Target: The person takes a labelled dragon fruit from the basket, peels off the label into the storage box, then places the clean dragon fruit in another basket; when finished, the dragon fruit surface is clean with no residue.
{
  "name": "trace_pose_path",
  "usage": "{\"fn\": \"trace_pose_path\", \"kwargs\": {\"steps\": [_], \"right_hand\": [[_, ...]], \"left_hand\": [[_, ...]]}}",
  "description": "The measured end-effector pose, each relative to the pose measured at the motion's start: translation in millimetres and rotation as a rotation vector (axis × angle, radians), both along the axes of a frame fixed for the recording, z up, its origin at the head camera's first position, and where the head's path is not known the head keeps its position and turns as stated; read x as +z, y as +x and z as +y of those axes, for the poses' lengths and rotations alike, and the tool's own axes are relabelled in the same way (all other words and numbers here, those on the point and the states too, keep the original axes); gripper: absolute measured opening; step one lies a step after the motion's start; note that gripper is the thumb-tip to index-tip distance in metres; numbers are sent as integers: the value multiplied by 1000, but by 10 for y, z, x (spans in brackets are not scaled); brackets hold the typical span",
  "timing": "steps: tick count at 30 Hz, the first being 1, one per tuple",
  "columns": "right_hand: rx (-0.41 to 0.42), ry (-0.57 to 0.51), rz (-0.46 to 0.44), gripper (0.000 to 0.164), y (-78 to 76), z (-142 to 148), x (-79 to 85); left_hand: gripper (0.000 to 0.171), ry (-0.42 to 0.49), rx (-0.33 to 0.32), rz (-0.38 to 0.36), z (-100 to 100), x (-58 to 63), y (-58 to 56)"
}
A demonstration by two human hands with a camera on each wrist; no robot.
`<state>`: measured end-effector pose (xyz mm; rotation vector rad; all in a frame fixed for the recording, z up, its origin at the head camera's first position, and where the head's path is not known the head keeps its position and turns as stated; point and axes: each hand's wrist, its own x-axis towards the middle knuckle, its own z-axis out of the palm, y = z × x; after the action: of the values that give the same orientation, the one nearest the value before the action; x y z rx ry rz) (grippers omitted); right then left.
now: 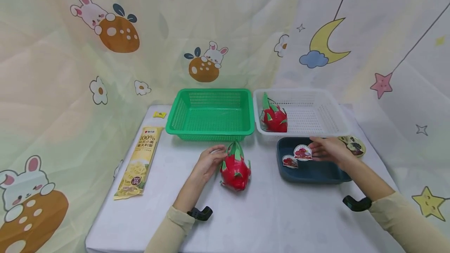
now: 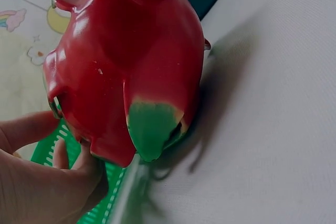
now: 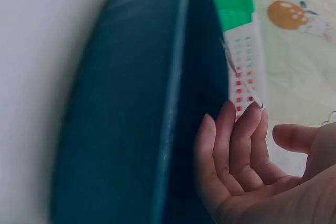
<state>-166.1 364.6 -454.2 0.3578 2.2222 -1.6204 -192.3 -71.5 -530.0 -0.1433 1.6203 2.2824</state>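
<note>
A red dragon fruit [image 1: 236,171] with green tips, apparently a model, is on the white table. Beside its upper left side is my left hand [image 1: 211,162], the fingers loosely bent; the left wrist view shows the thumb [image 2: 29,131] at the fruit's edge, with some fingers partly hidden behind it. My right hand [image 1: 330,151] reaches over a dark blue tray [image 1: 316,177], its thumb apart from the bent fingers. At those fingertips is a round label [image 1: 303,152] with a red fruit picture; whether they touch is unclear. A second such label [image 1: 290,161] lies closer to the tray's left wall.
A green basket [image 1: 211,132] stands at the back, beside a white basket [image 1: 302,134] holding another dragon fruit [image 1: 275,119]. On the left are a pasta packet [image 1: 138,163] and a small yellow packet [image 1: 159,114]. A round label with dark fruit [image 1: 355,145] shows behind the right wrist.
</note>
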Motion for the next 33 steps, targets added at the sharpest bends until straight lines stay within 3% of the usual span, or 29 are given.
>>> {"fn": "trace_pose_path", "kwargs": {"steps": [6, 17, 24, 33], "right_hand": [[-45, 71, -8, 53, 10, 90, -150], [49, 144, -61, 54, -16, 209, -336], [81, 195, -46, 56, 9, 189, -364], [165, 348, 27, 57, 62, 189, -346]], "left_hand": [[50, 4, 12, -18, 2, 12, 1], [46, 55, 33, -38, 15, 1, -16], [44, 59, 44, -48, 23, 11, -29], [44, 81, 30, -37, 25, 29, -35]]}}
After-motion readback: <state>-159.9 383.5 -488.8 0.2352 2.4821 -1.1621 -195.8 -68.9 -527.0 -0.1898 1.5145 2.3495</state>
